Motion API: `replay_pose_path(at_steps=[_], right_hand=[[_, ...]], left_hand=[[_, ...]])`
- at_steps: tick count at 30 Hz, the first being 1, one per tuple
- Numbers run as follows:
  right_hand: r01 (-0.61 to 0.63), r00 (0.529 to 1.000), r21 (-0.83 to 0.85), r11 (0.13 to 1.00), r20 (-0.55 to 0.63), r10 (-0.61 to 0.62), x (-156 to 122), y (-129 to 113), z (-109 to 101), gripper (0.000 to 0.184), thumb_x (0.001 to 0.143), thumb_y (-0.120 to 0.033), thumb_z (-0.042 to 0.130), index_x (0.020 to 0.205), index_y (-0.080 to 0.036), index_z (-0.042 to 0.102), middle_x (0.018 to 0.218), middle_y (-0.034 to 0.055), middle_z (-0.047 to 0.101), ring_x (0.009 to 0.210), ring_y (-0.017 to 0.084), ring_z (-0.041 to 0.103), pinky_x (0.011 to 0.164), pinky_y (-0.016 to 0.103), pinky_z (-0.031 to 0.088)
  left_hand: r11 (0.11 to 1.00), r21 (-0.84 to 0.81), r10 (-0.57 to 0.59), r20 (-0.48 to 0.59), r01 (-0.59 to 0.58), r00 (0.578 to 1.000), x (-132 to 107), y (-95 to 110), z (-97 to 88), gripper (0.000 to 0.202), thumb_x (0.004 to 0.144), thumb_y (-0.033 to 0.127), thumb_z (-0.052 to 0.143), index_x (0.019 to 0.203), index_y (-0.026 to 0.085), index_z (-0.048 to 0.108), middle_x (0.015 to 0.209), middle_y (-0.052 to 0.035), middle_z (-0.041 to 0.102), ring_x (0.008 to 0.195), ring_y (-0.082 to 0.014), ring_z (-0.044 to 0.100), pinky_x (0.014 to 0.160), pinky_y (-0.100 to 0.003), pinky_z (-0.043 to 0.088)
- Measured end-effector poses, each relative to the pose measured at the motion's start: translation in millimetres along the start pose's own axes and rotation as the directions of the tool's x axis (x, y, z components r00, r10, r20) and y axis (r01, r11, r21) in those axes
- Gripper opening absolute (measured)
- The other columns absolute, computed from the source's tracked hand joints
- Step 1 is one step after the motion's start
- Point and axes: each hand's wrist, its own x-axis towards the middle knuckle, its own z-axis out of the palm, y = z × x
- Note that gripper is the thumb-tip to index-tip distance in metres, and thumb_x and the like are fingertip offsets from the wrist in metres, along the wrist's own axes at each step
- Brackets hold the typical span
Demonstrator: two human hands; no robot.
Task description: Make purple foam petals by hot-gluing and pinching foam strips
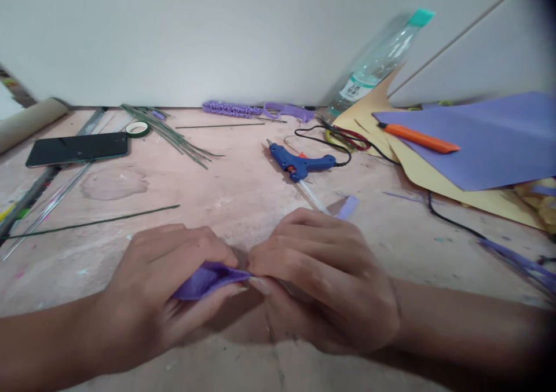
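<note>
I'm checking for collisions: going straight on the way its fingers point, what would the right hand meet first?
Probably the left hand, across a narrow gap; the curled purple sheet bridging it appears pinched by the right hand. Depth is unclear.

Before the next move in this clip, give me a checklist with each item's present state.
1. Left hand grips the purple piece: ok, held between thumb and fingers.
2. Right hand is on the piece too: ok, thumb and fingers pinch its narrow end.
3. Glue gun body is apart from both hands: ok, it lies beyond them.
4. Glue stick clears the right hand: cannot tell, its near end meets the hand's outline.
5. Glue gun is hot: cannot tell.
6. Orange cutter is out of the hands: ok, on the purple sheet.
</note>
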Motion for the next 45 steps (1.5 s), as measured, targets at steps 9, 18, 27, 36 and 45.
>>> replay_pose_path(at_steps=[9,18,27,36,45], right_hand=[[-0.002,1.000,-0.027,1.000,0.031,0.003,-0.3,2.5,-3.0,0.016,0.091,-0.001,0.057,0.097,-0.015,0.061,0.080,0.0015,0.075,0.067,0.011,0.067,0.070,0.031,0.049],[0.003,1.000,-0.078,0.997,-0.012,-0.004,3.0,5.6,-3.7,0.015,0.093,-0.014,0.062,0.108,-0.017,0.063,0.103,0.0074,0.075,0.090,0.020,0.065,0.077,0.038,0.052],[-0.041,0.999,-0.205,0.978,-0.015,0.038,5.9,-3.6,-1.1,0.010,0.094,-0.015,0.068,0.093,-0.020,0.060,0.074,-0.0045,0.067,0.069,0.015,0.055,0.072,0.040,0.037],[-0.075,0.997,-0.188,0.979,-0.001,0.076,8.4,-7.0,-1.0,0.006,0.096,-0.014,0.063,0.092,-0.017,0.060,0.077,-0.0038,0.072,0.070,0.013,0.060,0.077,0.040,0.038],[-0.111,0.991,-0.214,0.970,0.055,0.125,9.3,-11.8,1.0,0.014,0.088,-0.007,0.060,0.079,-0.017,0.062,0.071,-0.0023,0.071,0.069,0.014,0.061,0.082,0.041,0.040]], left_hand=[[0.961,-0.258,-0.078,0.084,0.097,0.993,-3.3,-3.9,-4.9,0.015,0.094,0.018,0.059,0.109,0.023,0.063,0.089,0.0017,0.074,0.072,-0.0115,0.068,0.066,-0.022,0.051],[0.747,-0.457,-0.414,0.247,0.482,0.876,3.4,-5.6,1.4,0.017,0.093,0.020,0.057,0.082,0.019,0.069,0.064,0.0043,0.065,0.054,-0.0076,0.055,0.049,-0.014,0.041],[0.536,-0.596,-0.492,0.355,0.598,0.795,6.4,-1.2,3.1,0.018,0.094,0.029,0.063,0.083,0.017,0.070,0.062,0.0018,0.066,0.051,-0.0083,0.054,0.043,-0.014,0.039],[0.700,-0.500,-0.454,0.238,0.510,0.858,12.4,6.5,1.3,0.016,0.088,0.018,0.062,0.076,0.018,0.072,0.064,0.0017,0.072,0.056,-0.0093,0.065,0.050,-0.014,0.051],[0.813,-0.343,-0.396,0.266,0.470,0.879,5.0,8.8,3.9,0.023,0.094,0.022,0.056,0.079,0.020,0.073,0.067,0.0021,0.074,0.054,-0.0101,0.064,0.046,-0.015,0.043]])
